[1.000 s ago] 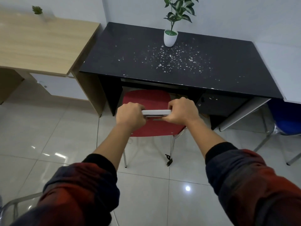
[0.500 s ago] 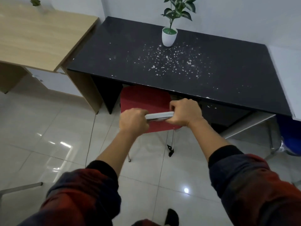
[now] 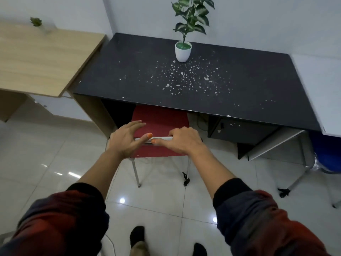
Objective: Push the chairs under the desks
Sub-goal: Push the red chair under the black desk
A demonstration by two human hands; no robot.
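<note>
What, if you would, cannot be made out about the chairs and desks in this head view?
- Red chair: the seat's front is hidden under the black desk.
- Blue chair: cut off by the right edge.
- Chair-back rail: its ends are covered by the left hand and right hand.
- Wooden desk: cut off by the left edge.

You will find no readable text, label, brand, number or sign anywhere in this view; none of the surfaces carries legible markings.

Red chair front hidden under black desk
</note>
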